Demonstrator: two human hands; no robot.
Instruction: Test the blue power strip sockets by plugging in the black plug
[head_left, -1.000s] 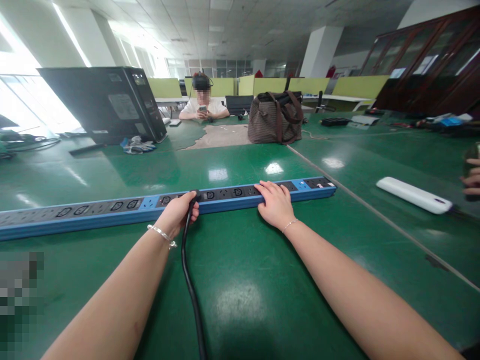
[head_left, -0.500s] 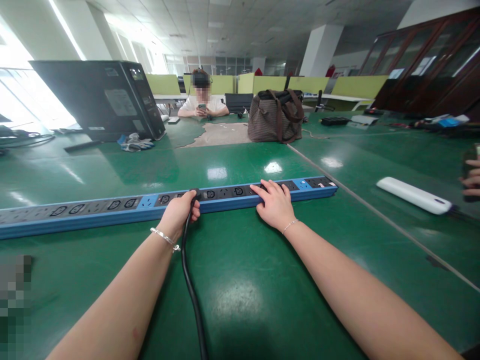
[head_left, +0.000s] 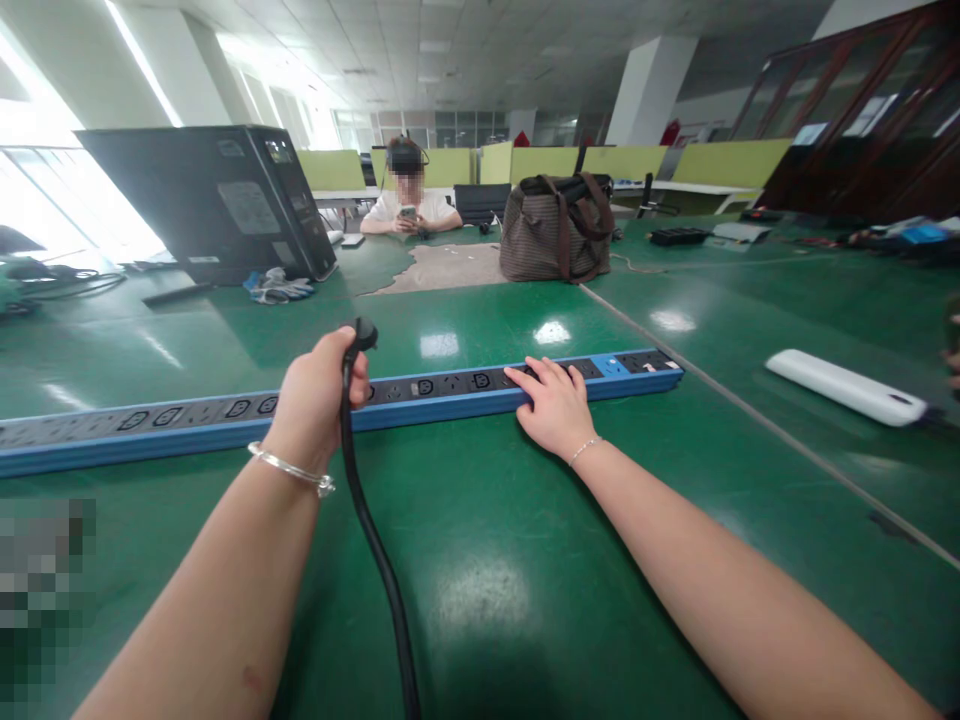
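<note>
A long blue power strip point(head_left: 442, 405) with a row of black sockets lies across the green table. My left hand point(head_left: 313, 395) is closed around a black plug point(head_left: 365, 333), held up above the strip, and its thick black cable point(head_left: 375, 545) hangs down toward the near edge of the view. Part of the socket row is hidden behind this hand. Farther right, my right hand point(head_left: 553, 405) rests on the strip with its fingers spread, covering a few sockets.
A black computer case point(head_left: 217, 205) and gloves point(head_left: 277, 287) are at the back left. Beyond the strip sits a brown bag point(head_left: 555, 230). A person point(head_left: 409, 205) holds a phone across the table. A white device point(head_left: 845, 387) lies at the right.
My left hand has lifted the black plug off the strip, up and to the left, raising the cable with it. My right hand stays on the strip.
</note>
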